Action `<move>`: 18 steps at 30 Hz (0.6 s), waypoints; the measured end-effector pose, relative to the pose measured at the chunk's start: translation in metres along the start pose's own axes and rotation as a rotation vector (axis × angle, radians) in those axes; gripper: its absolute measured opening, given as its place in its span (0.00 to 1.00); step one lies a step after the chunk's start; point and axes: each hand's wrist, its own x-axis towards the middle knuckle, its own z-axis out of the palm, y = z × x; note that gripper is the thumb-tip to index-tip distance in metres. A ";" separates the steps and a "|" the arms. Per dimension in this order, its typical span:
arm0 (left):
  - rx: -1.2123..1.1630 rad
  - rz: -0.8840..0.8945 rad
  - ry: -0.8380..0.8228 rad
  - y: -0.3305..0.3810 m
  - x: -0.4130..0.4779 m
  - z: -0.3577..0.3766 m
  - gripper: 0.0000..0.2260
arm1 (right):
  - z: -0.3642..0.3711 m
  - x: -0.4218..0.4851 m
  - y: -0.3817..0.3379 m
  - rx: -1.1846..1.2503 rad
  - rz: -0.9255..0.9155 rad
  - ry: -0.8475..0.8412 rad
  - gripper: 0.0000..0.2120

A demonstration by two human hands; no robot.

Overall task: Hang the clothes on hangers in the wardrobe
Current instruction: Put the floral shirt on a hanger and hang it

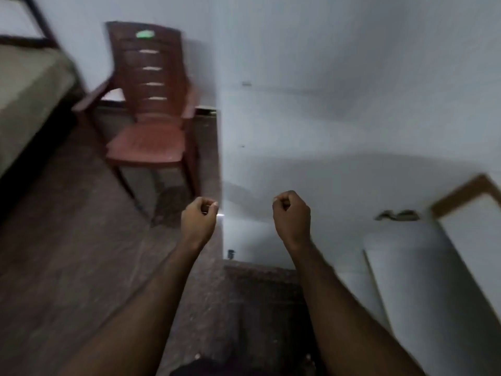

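The left hand (199, 217) and right hand (291, 215) were both curled into fists, gripping nothing visible, side by side. A chair (151, 109) stood at eleven o'clock.

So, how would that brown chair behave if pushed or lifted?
The chair looks like moulded plastic, so it is probably light and stiff. Its thin legs on the smooth floor suggest it would slide easily, and perhaps tip if pushed high.

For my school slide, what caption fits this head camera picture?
Empty fists: left hand and right hand held out before a white wall, with a brown chair on the left.
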 end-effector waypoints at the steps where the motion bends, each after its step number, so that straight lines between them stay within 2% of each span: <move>1: 0.006 -0.057 0.056 -0.027 0.003 -0.035 0.04 | 0.042 -0.012 -0.015 -0.019 -0.009 -0.110 0.03; 6: 0.016 -0.254 0.225 -0.108 0.014 -0.136 0.05 | 0.163 -0.044 -0.061 -0.101 -0.073 -0.464 0.04; 8: 0.006 -0.317 0.300 -0.135 0.018 -0.168 0.06 | 0.204 -0.051 -0.078 -0.107 -0.064 -0.564 0.09; 11: 0.019 -0.395 0.368 -0.165 0.027 -0.202 0.05 | 0.261 -0.055 -0.095 -0.104 -0.046 -0.688 0.16; 18: 0.083 -0.536 0.470 -0.215 0.089 -0.279 0.05 | 0.410 -0.038 -0.150 -0.128 -0.030 -0.905 0.24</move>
